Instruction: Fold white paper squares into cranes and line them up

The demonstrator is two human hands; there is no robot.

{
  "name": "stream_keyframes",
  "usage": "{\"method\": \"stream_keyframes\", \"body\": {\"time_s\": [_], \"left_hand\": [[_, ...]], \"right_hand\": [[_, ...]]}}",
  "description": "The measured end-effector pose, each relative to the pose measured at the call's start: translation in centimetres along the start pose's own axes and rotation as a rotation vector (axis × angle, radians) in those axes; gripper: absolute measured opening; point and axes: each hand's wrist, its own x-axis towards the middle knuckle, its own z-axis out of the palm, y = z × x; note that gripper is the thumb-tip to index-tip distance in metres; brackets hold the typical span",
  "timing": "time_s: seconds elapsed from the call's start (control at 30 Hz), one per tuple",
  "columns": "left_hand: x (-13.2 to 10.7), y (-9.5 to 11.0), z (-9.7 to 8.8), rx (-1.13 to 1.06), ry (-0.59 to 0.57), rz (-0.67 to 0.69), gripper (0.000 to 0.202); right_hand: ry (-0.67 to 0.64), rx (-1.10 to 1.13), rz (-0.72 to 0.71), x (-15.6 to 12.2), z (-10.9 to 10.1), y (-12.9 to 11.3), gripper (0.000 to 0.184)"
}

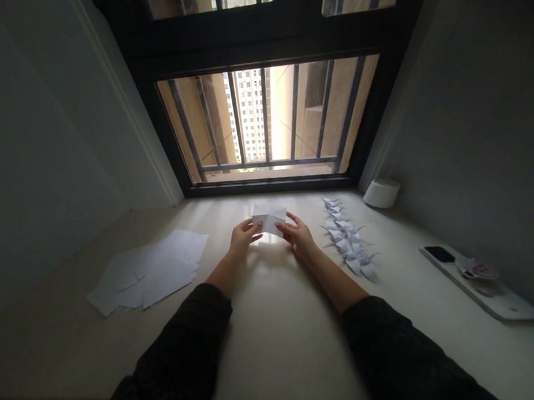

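**Fig.** Head view, looking down over a pale table (275, 326) set against a barred window (266, 121).

**Hands.** The left hand (243, 236) and right hand (300, 235) meet at the ctr of the table, on its far side, near the window sill. Both grasp one folded paper (268, 215), white. The left hand pinches its lower-left edge btw. thumb and fingertips; the right hand pinches the lower-right edge the same way. Remaining fingers are curled in loosely. The paper sits btw. the two hands, its upper part toward the window. Whether its lower edge touches the table cannot be told. Dark sleeves (185, 344) cover both forearms up to the wrists.

**Left of hands.** A loose pile of white sheets (151, 270) lies flat on the table, fanned and overlapping, well apart from the left hand.

**Right of hands.** A row of small folded paper figures (348, 240), white w/ pointed tips, runs from near the sill toward the viewer, just beside the right hand but not touching it. The figures overlap one another along the row.

**Far right.** A low white round object (382, 193) stands in the corner by the wall. Nearer the viewer, a flat white slab (504, 306) lies along the wall, w/ a dark patch (440, 254) at its far end and a small round patterned item (477, 268) on top; details too small to make out.
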Motion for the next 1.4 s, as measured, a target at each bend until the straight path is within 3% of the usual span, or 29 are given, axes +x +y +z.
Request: {"method": "stream_keyframes", "body": {"time_s": [0.13,0.23,0.33,0.5,0.7,0.97,1.13,1.4], "left_hand": [[0.2,-0.6,0.0,0.075,0.044,0.093,0.093],[0.3,-0.8,-0.1,0.144,-0.020,0.192,0.097],[0.3,-0.7,-0.2,0.154,-0.094,0.211,0.090],[0.3,-0.1,-0.2,0.110,-0.121,0.185,0.079],[0.2,-0.1,-0.4,0.205,-0.115,0.220,0.062],[-0.6,-0.8,0.0,0.435,0.138,0.322,0.031],[-1.0,-0.9,0.3,0.601,0.167,0.340,0.030],[-0.8,-1.7,0.7,0.677,0.117,0.434,0.032]], "right_hand": [[-0.010,-0.049,-0.051,0.0,0.1,0.5,0.095],[-0.002,-0.077,-0.102,0.0,0.1,0.5,0.110],[-0.013,-0.074,-0.129,-0.2,0.2,0.2,0.115],[-0.053,-0.074,-0.141,-0.7,0.4,-0.5,0.106],[-0.119,-0.060,-0.147,-0.8,0.3,-0.6,0.096],[-0.134,-0.118,-0.188,-0.4,0.3,0.2,0.080],[-0.064,-0.219,-0.251,0.0,0.1,0.6,0.064],[-0.005,-0.333,-0.292,0.4,-0.3,1.1,0.058]]}}
